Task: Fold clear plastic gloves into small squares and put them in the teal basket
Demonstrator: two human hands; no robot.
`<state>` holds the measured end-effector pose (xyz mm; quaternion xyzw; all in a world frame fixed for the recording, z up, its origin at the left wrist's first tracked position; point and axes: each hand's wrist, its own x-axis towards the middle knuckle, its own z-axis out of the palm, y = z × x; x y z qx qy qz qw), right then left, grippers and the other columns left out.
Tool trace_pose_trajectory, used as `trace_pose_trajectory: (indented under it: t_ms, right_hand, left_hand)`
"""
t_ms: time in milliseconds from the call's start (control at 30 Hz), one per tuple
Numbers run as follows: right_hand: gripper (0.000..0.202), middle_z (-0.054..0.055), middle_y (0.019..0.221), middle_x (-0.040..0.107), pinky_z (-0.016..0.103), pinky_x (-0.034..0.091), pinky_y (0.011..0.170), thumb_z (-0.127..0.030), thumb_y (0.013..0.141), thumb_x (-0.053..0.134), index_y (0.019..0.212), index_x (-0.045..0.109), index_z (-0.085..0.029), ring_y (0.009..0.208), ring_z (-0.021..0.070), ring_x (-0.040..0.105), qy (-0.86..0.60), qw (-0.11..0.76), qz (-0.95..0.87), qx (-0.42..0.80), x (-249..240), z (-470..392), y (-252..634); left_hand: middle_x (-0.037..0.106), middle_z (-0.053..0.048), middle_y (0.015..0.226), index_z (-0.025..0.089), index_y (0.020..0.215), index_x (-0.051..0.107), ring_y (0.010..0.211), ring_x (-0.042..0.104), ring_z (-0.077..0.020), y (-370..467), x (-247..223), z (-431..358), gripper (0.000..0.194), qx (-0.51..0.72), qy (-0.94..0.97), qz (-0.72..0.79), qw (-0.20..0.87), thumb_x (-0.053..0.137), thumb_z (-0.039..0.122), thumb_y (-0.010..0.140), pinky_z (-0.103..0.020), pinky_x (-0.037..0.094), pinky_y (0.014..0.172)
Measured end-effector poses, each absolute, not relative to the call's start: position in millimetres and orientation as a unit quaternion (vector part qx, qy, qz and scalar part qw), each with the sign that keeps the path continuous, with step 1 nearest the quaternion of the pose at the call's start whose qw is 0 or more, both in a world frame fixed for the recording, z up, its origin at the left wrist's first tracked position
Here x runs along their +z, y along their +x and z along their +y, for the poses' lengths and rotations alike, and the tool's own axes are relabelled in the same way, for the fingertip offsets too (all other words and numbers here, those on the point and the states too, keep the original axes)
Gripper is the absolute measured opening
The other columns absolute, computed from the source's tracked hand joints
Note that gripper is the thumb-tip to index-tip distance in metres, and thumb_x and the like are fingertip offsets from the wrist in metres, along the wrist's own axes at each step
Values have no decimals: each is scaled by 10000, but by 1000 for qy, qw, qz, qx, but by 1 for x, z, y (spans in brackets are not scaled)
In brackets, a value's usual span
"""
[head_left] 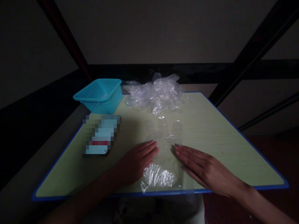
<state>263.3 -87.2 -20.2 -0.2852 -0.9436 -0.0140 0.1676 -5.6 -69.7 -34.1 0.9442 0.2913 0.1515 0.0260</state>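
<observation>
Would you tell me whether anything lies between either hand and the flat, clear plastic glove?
Nothing visible does: the left hand and the right hand reach the glove directly, and the crumpled plastic pile lies beyond it, out of their way.

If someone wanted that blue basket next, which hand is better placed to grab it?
Probably the left hand: it rests on the same side as the blue basket. The right hand is farther off, across the clear glove. Neither hand appears to grip anything.
</observation>
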Motion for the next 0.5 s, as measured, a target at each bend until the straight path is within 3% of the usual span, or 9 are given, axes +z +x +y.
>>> trace_pose_trajectory:
  t_ms: [200, 500]
  right_hand:
    - [421, 138, 1229, 585, 382, 529, 892, -150, 914, 381, 1329, 422, -95, 1119, 238, 562, -292, 148, -944, -35, -23, -87, 264]
    - [454, 98, 1253, 575, 353, 501, 930, -88, 904, 335, 1348, 406, -151, 1144, 194, 543, -293, 146, -945, 5, -26, -86, 270]
  left_hand:
    - [517, -181, 1288, 61, 1250, 438, 1235, 443, -244, -12, -33, -72, 392, 168, 938, 304, -10, 443, 181, 877, -399, 446, 984]
    - [601, -119, 1184, 130, 1218, 504, 1124, 532, -208, -22, -36, -69, 343, 195, 923, 331, 7, 365, 170, 906, -389, 477, 943]
